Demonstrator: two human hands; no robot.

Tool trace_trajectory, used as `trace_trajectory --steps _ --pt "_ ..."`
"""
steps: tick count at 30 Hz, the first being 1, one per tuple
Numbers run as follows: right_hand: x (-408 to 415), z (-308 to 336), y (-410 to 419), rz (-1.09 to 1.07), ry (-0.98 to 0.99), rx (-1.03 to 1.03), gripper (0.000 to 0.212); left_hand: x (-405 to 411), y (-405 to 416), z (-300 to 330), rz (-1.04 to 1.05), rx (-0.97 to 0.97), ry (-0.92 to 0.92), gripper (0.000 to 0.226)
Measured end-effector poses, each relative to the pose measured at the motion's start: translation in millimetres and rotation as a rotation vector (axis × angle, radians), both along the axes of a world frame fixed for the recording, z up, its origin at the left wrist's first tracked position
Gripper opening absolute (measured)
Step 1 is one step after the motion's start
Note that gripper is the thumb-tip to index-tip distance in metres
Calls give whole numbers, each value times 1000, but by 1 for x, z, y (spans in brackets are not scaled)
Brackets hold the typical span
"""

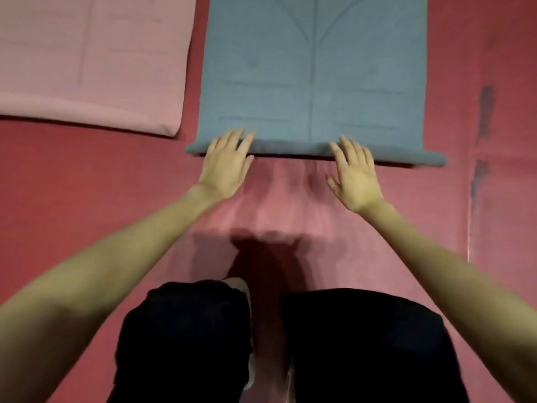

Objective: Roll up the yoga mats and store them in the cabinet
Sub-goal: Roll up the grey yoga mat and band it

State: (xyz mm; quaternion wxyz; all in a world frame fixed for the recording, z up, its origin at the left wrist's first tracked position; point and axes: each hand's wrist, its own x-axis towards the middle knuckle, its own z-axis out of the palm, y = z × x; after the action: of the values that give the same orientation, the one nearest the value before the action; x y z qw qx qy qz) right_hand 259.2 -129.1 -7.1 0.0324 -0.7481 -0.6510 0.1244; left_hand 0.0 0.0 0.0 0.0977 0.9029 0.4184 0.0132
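A grey-blue yoga mat (pixel 313 68) lies flat on the red floor ahead of me, running away from me. Its near end is curled into a thin roll (pixel 290 151) that spans the mat's width. My left hand (pixel 228 164) rests on the left part of that roll with straight fingers spread over it. My right hand (pixel 356 173) lies the same way on the right part, fingers flat on the roll. A pink yoga mat (pixel 87 62) lies flat to the left, apart from the blue one.
Red padded floor (pixel 87 184) surrounds both mats. Dark scuff marks (pixel 485 112) and a seam run along the right. My knees in black shorts (pixel 290 344) are at the bottom of the view, close behind the roll. No cabinet is in view.
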Motion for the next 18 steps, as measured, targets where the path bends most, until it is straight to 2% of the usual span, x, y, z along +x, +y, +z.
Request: trace_trajectory --steps 2,7,10,14,16,18 --pt "3 -32 3 39 -37 142 66 0 2 -33 10 96 -76 47" --pt "12 -96 13 61 -26 496 59 -9 14 -99 -129 404 -271 37" --pt "25 -118 19 82 -60 677 47 -10 31 -115 -170 434 -321 35" --pt "40 -124 23 65 -138 721 43 -7 40 -113 -203 476 -287 35" --pt "45 -122 20 79 -213 681 41 -5 39 -111 -222 519 -215 36" --pt "48 -119 19 108 -222 608 43 -2 37 -111 -218 480 -188 35"
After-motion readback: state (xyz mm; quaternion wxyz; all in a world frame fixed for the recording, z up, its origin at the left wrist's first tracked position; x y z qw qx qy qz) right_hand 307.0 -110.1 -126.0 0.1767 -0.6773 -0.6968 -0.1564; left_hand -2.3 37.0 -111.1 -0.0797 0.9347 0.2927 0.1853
